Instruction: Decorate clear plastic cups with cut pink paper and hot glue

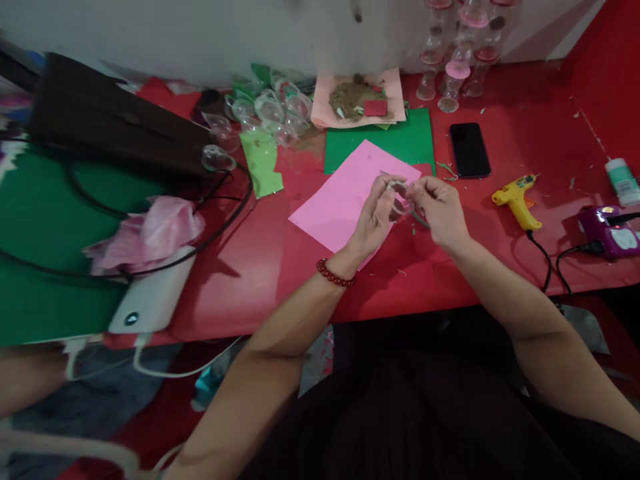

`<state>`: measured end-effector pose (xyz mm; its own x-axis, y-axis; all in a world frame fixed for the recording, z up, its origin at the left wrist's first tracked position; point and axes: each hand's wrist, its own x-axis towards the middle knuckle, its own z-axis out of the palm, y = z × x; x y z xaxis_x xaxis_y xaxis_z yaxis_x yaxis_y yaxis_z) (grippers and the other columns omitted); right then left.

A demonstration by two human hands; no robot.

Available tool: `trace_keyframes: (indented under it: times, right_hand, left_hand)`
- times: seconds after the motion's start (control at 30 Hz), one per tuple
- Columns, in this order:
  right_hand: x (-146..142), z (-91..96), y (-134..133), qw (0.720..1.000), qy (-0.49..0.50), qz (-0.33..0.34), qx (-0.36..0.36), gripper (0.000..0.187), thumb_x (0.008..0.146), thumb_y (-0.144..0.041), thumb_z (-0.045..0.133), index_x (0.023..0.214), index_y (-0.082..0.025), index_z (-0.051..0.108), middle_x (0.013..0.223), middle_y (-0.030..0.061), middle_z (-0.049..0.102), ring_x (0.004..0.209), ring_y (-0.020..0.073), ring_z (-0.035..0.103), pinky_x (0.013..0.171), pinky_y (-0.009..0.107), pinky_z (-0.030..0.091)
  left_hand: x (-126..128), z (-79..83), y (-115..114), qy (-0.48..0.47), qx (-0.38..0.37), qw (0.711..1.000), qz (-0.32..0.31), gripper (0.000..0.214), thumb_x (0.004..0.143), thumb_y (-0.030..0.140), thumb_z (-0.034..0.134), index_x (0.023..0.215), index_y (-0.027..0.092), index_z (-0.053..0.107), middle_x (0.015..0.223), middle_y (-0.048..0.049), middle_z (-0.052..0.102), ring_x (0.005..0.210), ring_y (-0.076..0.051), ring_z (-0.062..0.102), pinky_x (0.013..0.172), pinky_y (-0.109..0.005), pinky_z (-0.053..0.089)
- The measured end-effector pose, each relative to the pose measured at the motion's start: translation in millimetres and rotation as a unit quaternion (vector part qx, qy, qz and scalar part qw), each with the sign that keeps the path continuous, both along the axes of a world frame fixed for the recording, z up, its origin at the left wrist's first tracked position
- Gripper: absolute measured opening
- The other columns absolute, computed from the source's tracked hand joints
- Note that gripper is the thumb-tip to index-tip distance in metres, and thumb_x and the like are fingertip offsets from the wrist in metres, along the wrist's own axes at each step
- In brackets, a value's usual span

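Note:
Over the pink paper sheet [343,193], my left hand [374,212] pinches a small clear plastic piece with a round rim [401,204]. It looks like the clear plastic cups at the back, but its full shape is partly hidden by my fingers. My right hand [441,208] closes its thumb and fingers on the other side of the same piece. A curved greenish thing [421,219] shows just below the right fingers; I cannot make out what it is or whether it is held.
Clear plastic cups [273,107] lie in a pile at the back. Stacked cup hourglasses [455,73] stand near the wall. A phone [470,150], yellow glue gun [520,203] and purple power socket [611,232] with cords lie right. Left are a white power bank [155,297] and black cable [220,240].

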<state>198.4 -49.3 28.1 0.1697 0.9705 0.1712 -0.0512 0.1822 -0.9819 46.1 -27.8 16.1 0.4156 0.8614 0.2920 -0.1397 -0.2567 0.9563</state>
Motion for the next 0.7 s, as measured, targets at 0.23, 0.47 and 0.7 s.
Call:
trace_keyframes:
  times: [0.23, 0.47, 0.7]
  right_hand:
    - [7.9, -0.9, 4.6, 0.996, 0.014, -0.053, -0.068, 0.066, 0.092, -0.08, 0.065, 0.064, -0.023, 0.045, 0.058, -0.0064, 0.036, 0.052, 0.0082, 0.031, 0.047, 0.024, 0.027]
    - [7.9, -16.0, 3.0, 0.99, -0.13, -0.019, 0.055, 0.04, 0.087, -0.044, 0.084, 0.119, -0.026, 0.067, 0.123, 0.0068, 0.072, 0.087, 0.0154, 0.064, 0.079, 0.031, 0.058]
    - [3.0, -15.1, -2.9, 0.97, -0.229, -0.007, 0.08, 0.064, 0.09, -0.029, 0.077, 0.151, -0.032, 0.058, 0.153, 0.0116, 0.065, 0.128, 0.0318, 0.068, 0.096, 0.049, 0.065]
  left_hand:
    - [0.8, 0.2, 10.5, -0.097, -0.065, 0.993, 0.007, 0.044, 0.103, 0.065, 0.057, 0.126, 0.028, 0.062, 0.114, -0.0057, 0.066, 0.084, -0.015, 0.064, 0.078, -0.031, 0.056]
    - [-2.3, 1.8, 17.2, -0.114, -0.119, 0.986, 0.024, 0.041, 0.105, 0.058, 0.058, 0.131, 0.028, 0.069, 0.135, -0.0087, 0.072, 0.116, -0.019, 0.071, 0.096, -0.032, 0.059]
    - [-2.6, 5.0, 9.8, -0.095, -0.162, 0.982, -0.023, 0.04, 0.093, 0.051, 0.08, 0.126, 0.029, 0.077, 0.135, -0.0068, 0.073, 0.112, -0.019, 0.072, 0.087, -0.028, 0.059]
